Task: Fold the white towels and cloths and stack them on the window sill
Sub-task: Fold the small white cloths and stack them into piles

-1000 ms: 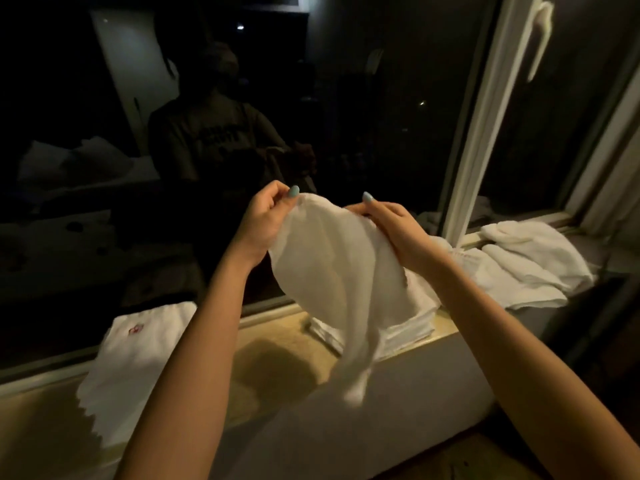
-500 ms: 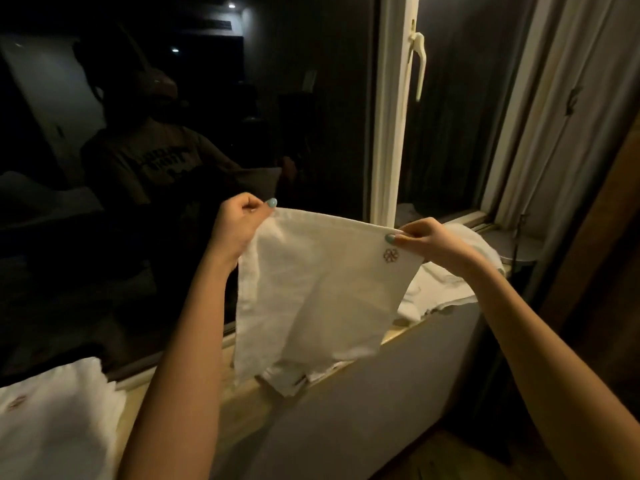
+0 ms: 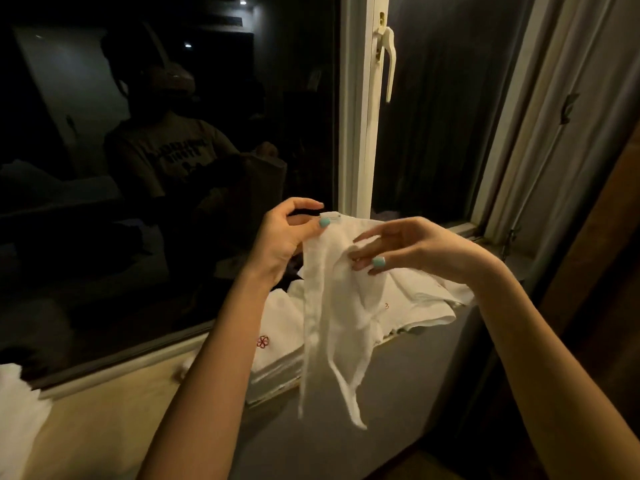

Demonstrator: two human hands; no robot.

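Where the left hand's (image 3: 287, 233) thumb and forefinger close on each other, we see them pinching the top corner of a white cloth (image 3: 332, 306), the other fingers curved loosely behind it. The right hand (image 3: 408, 247) sits beside it at the same height, its fingers (image 3: 367, 237) apart and slightly bent, tips against the cloth's upper fold; we cannot tell whether they grip it or only touch. The cloth hangs in the air above the sill (image 3: 114, 410), narrow and crumpled, its lower ends trailing past the sill's front edge. Behind it on the sill lies a stack (image 3: 277, 344) of folded white cloths with a red flower stitched on top, and just beside that, further along the sill to the right, a loose heap (image 3: 415, 299) of unfolded ones. More white fabric (image 3: 17, 410) lies at the sill's left end. Above the sill we make out the dark glass, the white frame (image 3: 360, 133) and its handle (image 3: 389, 60).
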